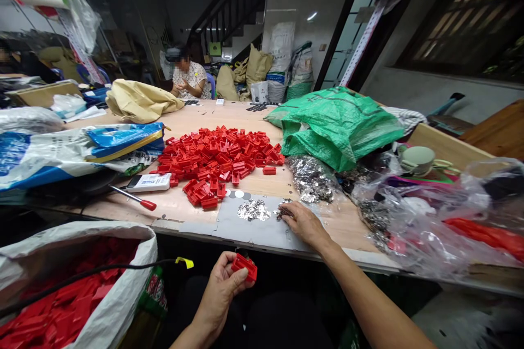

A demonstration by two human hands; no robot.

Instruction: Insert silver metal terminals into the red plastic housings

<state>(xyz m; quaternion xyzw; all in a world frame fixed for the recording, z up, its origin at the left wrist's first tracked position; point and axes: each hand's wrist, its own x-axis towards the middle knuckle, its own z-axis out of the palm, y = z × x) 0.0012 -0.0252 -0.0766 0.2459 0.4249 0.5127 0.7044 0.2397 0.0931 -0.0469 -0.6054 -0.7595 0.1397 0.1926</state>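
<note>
My left hand (226,283) is closed around a red plastic housing (244,268), held just off the table's front edge. It is a small rectangular shell with an open hollow facing up. On the grey board at the table edge, my right hand (303,223) has its fingers bent down and together over a little cluster of small dark metal pieces (283,208). What lies between those fingertips is hidden. Beside it is a flat heap of shiny silver metal pieces (254,210). Further back spreads a large pile of the same red housings (221,155).
An open white sack (143,234) full of red parts stands at the lower left. A red-tipped lever (143,203) juts out by a white box-like device (149,181). Green sacking (339,120) and clear bags (434,223) crowd the right. A person (190,79) sits across the table.
</note>
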